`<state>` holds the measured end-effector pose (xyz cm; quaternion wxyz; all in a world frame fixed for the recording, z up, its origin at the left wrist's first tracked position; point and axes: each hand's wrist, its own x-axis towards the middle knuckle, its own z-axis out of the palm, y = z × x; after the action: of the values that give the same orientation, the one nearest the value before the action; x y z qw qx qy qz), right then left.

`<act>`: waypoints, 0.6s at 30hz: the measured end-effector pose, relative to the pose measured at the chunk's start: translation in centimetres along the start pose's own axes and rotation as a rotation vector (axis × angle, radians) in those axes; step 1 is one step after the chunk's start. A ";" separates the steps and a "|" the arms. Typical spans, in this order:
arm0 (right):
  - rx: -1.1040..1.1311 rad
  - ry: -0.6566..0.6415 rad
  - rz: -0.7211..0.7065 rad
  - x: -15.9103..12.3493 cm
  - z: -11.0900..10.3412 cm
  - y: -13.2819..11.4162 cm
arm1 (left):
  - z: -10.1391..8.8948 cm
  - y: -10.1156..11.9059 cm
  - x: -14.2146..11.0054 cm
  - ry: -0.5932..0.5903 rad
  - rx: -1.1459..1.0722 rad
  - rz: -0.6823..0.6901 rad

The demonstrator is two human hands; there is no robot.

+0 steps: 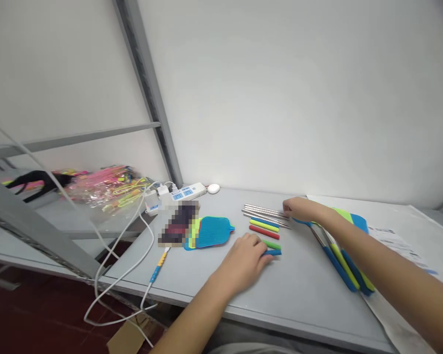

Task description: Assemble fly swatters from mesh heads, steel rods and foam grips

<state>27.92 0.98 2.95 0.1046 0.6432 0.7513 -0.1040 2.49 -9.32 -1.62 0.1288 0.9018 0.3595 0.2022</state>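
My left hand (246, 259) rests low over the table, thumb and fingers closed about the near end of a blue tube (273, 252). A green tube (271, 244) lies right beside its fingertips. Farther back are a red tube (264, 232), a yellow tube (265, 225) and another blue one. My right hand (301, 209) reaches to the right ends of several thin metal rods (264, 212), fingertips pinched at one rod's end. Left of my left hand lie blue perforated fly swatter heads (214, 231), stacked over yellow and red ones.
Swatters with blue and yellow handles (342, 269) lie under my right forearm, by a white printed sheet (398, 236). At the left are a power strip (188, 191), a blurred-out dark item (179, 223), a white cable (147, 250) and a metal frame post (147, 83).
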 end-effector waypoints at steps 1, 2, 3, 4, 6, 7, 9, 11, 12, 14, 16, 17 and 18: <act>0.014 0.009 -0.021 0.9 -0.2 0.0 | 0.0 0.0 0.0 0.000 0.010 -0.018; 0.031 0.013 -0.047 1.7 -0.3 0.0 | 0.0 0.0 0.0 0.001 0.019 -0.039; 0.049 0.013 -0.078 2.5 -0.4 -0.1 | 0.0 -0.1 0.0 0.004 0.024 -0.060; 0.068 0.010 -0.111 3.1 -0.5 -0.1 | 0.0 -0.1 0.0 0.005 0.023 -0.079; 0.101 -0.002 -0.173 4.3 -0.5 -0.1 | 0.0 -0.2 -0.2 -0.001 0.002 -0.102; 0.113 -0.008 -0.197 4.7 -0.4 0.0 | 0.2 -0.3 -0.3 -0.007 -0.012 -0.107; 0.125 -0.019 -0.229 5.4 0.0 0.2 | 0.6 -0.6 -0.4 -0.006 -0.024 -0.109; 0.129 -0.025 -0.253 6.0 0.3 0.4 | 1.4 -1.0 -0.5 0.003 -0.010 -0.097; 0.128 -0.028 -0.267 6.2 0.4 0.6 | 1.8 -1.3 -0.4 0.006 0.004 -0.084; 0.140 -0.026 -0.296 6.6 0.2 0.9 | 2.6 -1.8 -0.4 0.000 0.033 -0.054; 0.198 -0.005 -0.315 6.8 -0.7 1.5 | 3.2 -2.3 -0.3 -0.005 0.048 -0.048; 0.242 0.017 -0.323 6.8 -1.4 1.9 | 3.4 -2.4 -0.3 -0.004 0.050 -0.051; 0.292 0.051 -0.334 6.7 -2.0 2.3 | 3.6 -2.6 -0.3 -0.002 0.048 -0.057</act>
<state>29.16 8.22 2.84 -0.0272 0.5207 0.8267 -0.2113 2.41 -8.01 -5.82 0.1132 0.8943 0.3895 0.1890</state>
